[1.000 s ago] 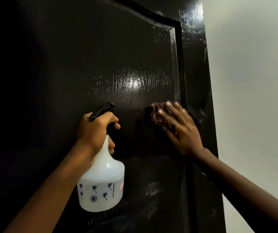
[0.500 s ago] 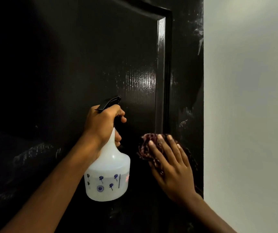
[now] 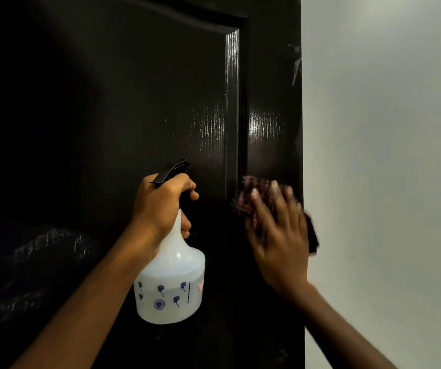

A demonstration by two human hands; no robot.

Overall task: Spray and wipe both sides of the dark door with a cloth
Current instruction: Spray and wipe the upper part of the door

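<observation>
Me: Since 0.5 s ago my right hand [image 3: 280, 235] has slid up the right-hand strip of the door [image 3: 107, 115], cloth [image 3: 248, 193] with it; 1 corner of the cloth now pokes past the door edge over the wall [image 3: 387, 155]; left hand [image 3: 160, 206] and spray bottle [image 3: 171, 283] sit as before.

Checker: Hand states?

Me: right hand flat, fingers straight and slightly spread, pressing the cloth onto the door; motion-blurred; left hand wrapped round the bottle's neck under the black trigger head [image 3: 171, 170], 1 finger hooked at the front.

Checker: Where's everything?

Me: door is dark and glossy, fills left and middle of view; its raised panel [image 3: 160, 89] lies left of the strip; shiny streaks on the panel's bevel and on the strip above my right hand; cloth is reddish, bunched, between palm and door, just right of the panel's edge; spray bottle is white with blue flower prints, upright, left of the cloth and apart from it; cannot tell if it touches the door.
</observation>
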